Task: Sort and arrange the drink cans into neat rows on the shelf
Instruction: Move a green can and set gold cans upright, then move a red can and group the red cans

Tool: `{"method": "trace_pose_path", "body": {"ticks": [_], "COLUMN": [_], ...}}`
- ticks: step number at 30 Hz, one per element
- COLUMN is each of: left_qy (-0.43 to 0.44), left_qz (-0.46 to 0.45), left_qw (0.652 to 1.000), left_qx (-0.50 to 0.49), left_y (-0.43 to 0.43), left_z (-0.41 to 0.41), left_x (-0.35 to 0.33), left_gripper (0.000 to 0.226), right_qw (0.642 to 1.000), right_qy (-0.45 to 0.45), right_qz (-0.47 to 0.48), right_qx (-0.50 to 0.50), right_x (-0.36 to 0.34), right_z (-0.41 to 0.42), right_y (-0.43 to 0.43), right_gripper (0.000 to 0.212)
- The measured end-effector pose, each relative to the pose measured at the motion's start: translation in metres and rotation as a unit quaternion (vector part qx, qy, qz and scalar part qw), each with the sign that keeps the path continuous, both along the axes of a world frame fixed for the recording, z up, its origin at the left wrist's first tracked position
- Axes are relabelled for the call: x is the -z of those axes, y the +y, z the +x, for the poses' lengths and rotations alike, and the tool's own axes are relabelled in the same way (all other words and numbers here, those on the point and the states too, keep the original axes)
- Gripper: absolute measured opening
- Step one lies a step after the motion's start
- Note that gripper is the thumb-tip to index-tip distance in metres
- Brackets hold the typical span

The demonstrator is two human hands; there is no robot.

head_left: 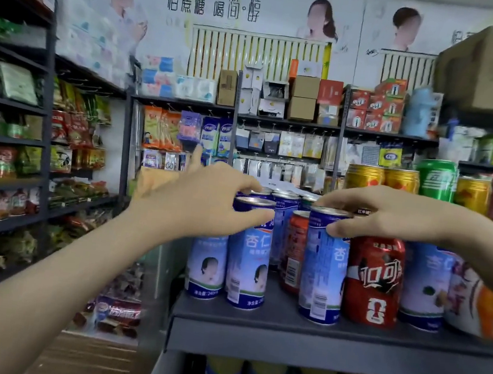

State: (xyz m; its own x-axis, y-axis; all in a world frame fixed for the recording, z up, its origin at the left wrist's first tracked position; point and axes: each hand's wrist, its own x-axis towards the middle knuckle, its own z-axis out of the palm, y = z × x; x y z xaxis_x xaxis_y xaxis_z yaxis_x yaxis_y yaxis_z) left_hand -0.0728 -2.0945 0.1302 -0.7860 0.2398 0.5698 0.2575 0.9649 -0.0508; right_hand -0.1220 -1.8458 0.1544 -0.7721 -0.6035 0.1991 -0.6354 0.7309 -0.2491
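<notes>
The left hand (206, 203) is clamped from above on the top of a blue can (249, 258), with the thumb pressed to its front and the fingers hooked over the rim at the back. The right hand (390, 217) is closed in the same way on a second blue can (323, 268) just to the right. Both cans are taken by the top end, probably because their bodies are hemmed in by neighbours and only the rims can be reached. They are seen upright at the front of the shelf (284, 323); whether either is lifted clear of it cannot be told. In the gap between them, set further back, a red can (292, 254) is seen, and a red cola can (373, 283) stands close against the right side of the second blue can. A third blue can (206, 265) stands at the left end and a fourth blue can (425, 286) beyond the cola can. Colours are thus mixed along the front, so the sorting is judged to be far from done, and the two held cans are likely gripped so that like can be brought beside like. Gold cans (364, 176) and a green can (437, 179) are seen higher at the back; what they stand on is hidden.
</notes>
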Motion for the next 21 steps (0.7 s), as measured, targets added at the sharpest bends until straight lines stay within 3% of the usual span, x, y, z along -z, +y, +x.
{"method": "trace_pose_path", "body": {"ticks": [5, 10, 21], "left_qy": [-0.077, -0.121, -0.208], "left_qz": [-0.043, 0.031, -0.051], "left_qw": [0.996, 0.992, 0.977], "left_qx": [-0.026, 0.03, -0.021], "left_y": [0.006, 0.011, 0.027], "left_z": [-0.021, -0.029, -0.038], "left_x": [-0.011, -0.023, -0.039], "left_gripper": [0.063, 0.051, 0.054], "right_qw": [0.999, 0.999, 0.994], "right_qy": [0.004, 0.005, -0.019], "right_qz": [-0.045, -0.054, -0.1], "right_qx": [0.0, 0.003, -0.046], "right_x": [0.004, 0.006, 0.009], "right_z": [0.002, 0.004, -0.003], "right_y": [0.002, 0.005, 0.008], "right_gripper": [0.039, 0.042, 0.033]}}
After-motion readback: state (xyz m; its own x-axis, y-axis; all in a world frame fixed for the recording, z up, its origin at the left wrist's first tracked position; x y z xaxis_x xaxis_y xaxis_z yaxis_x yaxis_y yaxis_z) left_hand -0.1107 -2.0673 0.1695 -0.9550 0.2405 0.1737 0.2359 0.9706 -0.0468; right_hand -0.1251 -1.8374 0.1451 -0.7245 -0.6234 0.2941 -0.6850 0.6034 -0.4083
